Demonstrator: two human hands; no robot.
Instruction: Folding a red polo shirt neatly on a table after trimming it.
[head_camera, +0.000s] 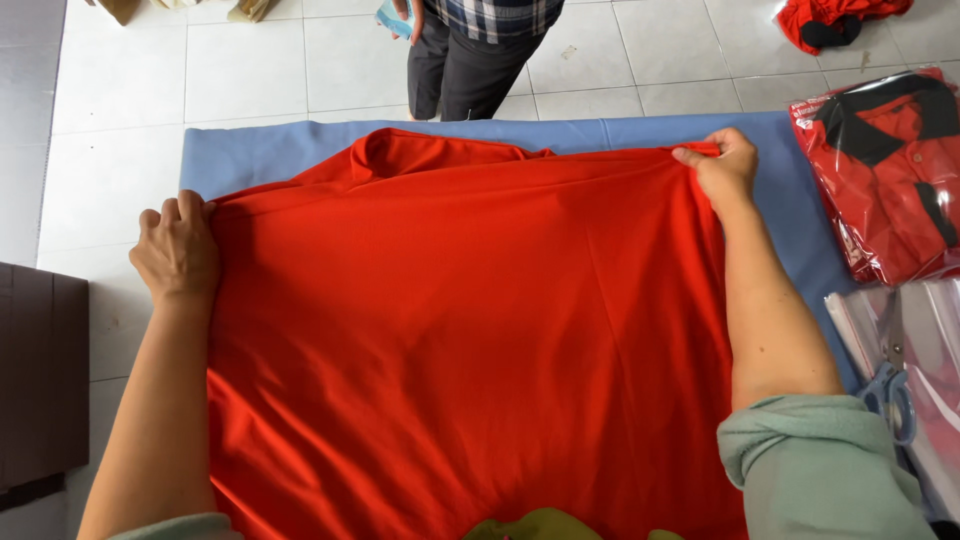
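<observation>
My left hand (178, 250) and right hand (722, 170) pinch opposite edges of red shirt (460, 330), fingers closed on cloth, stretching it flat over blue mat (250, 150); scissors (890, 395) right of shirt.

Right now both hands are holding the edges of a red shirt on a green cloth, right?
Nearly. The head view shows the left hand and right hand gripping the edges of the red shirt, but the cloth under it is blue, not green.
</observation>
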